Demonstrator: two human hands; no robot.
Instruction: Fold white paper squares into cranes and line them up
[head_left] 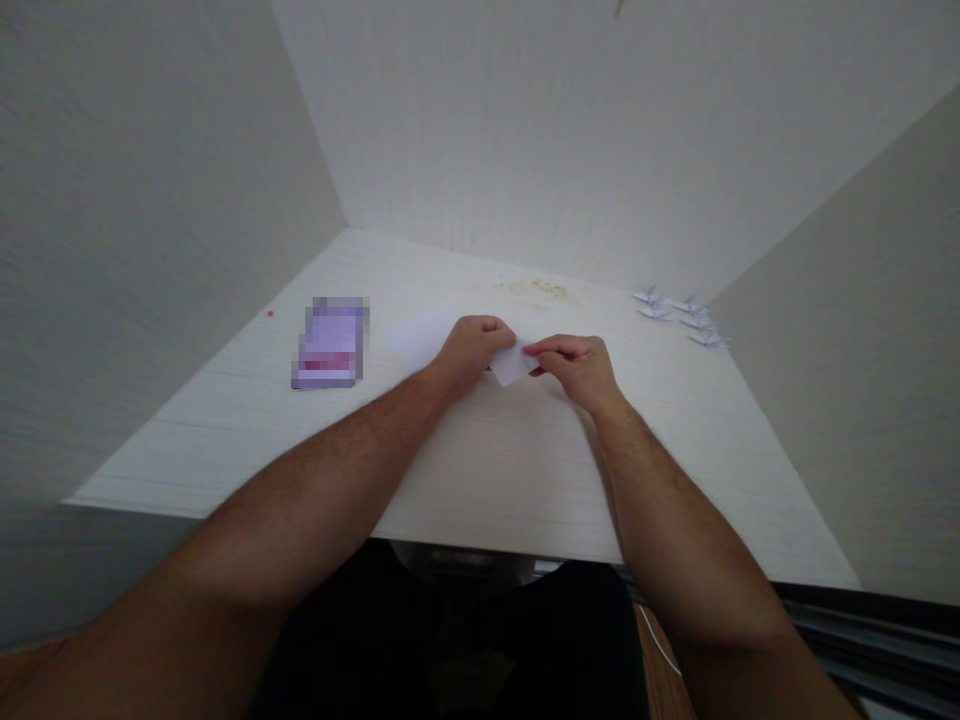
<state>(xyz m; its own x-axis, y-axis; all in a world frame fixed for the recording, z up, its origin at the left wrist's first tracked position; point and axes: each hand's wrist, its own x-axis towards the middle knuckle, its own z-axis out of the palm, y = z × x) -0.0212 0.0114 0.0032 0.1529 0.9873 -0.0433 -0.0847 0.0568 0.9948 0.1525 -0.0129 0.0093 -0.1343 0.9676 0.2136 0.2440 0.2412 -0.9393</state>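
Note:
Between my two hands is a small folded piece of white paper (511,367), held just over the tabletop. My left hand (474,350) pinches its left side, with thumb and fingers closed. On the opposite side, my right hand (576,368) grips the paper's edge between thumb and fingertips. The fingers cover part of the paper, so its full fold shape is hidden. A flat white sheet (420,338) lies on the table beyond my left wrist, partly covered by it.
Several folded paper cranes (696,322) stand at the table's back right. A blurred-out rectangular object (330,342) lies on the left, with a tiny orange dot (271,314) beyond it. Walls enclose the white table (495,480) at the back and both sides. Brownish stains (551,290) mark its rear.

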